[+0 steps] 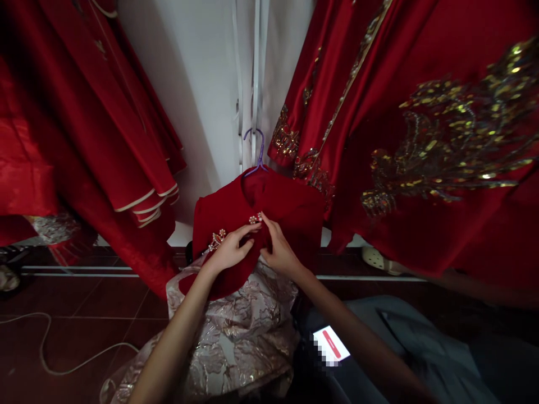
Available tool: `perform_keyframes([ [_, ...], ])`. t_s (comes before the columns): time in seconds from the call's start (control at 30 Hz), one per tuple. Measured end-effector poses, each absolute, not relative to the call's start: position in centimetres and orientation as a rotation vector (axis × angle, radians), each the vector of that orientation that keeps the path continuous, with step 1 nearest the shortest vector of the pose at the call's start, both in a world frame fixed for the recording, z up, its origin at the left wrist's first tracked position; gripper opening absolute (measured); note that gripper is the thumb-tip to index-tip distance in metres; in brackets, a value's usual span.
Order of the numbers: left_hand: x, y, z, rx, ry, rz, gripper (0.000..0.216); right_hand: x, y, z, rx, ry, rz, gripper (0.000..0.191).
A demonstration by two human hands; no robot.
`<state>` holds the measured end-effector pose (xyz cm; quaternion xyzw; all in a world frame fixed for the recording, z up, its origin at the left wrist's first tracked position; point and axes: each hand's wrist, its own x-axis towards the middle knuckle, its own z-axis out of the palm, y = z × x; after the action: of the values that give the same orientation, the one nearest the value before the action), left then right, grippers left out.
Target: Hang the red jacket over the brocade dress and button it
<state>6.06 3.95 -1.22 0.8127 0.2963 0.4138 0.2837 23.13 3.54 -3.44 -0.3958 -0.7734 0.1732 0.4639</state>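
Note:
A red top (290, 196) with beaded flower fastenings (255, 218) hangs on a purple hanger (260, 147) in front of me. My left hand (231, 248) lies over its front, fingertips gathered just under the upper fastening. From the other side my right hand (280, 251) reaches in, its index fingertip touching the beads and its thumb lower on the red cloth. Both hands grip the cloth at the front opening. Further left on the top sits a second beaded ornament (217, 240). Shiny patterned pale fabric (244, 336) is bunched below, between my forearms.
Red garments (138, 140) hang at the left, and more with gold sequins (442, 140) at the right. A pale rail (84, 270) runs low across. A cable (46, 353) lies on the dark tiles. A lit screen (332, 343) glows beside my right forearm; a pale clog (379, 260) stands behind.

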Motion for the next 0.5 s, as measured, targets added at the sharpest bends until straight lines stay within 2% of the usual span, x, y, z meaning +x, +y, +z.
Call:
perform_keyframes([
  [0.07, 5.4, 3.1, -1.5, 2.165, 0.883, 1.152, 0.035, 24.3, 2.7, -3.9, -1.063, -1.836, 0.404, 0.071],
  [0.23, 3.0, 2.7, -4.3, 1.981, 1.472, 1.55, 0.014, 28.7, 0.7, -3.2, -1.368, -1.738, 0.203, 0.025],
  [0.3, 2.4, 3.3, -5.8, 1.844, 1.597, 1.62, 0.017, 30.0, 0.1, -2.0, -1.421, -1.752, 0.053, 0.011],
  [0.4, 2.3, 3.8, -7.3, 1.737, 1.583, 1.575, 0.025, 30.3, -0.8, 0.3, -1.363, -1.764, 0.019, 0.007],
  [0.5, 2.6, 3.9, -7.5, 1.669, 1.49, 1.543, 0.026, 28.6, -1.6, 2.8, -1.232, -1.812, 0.283, 0.008],
])
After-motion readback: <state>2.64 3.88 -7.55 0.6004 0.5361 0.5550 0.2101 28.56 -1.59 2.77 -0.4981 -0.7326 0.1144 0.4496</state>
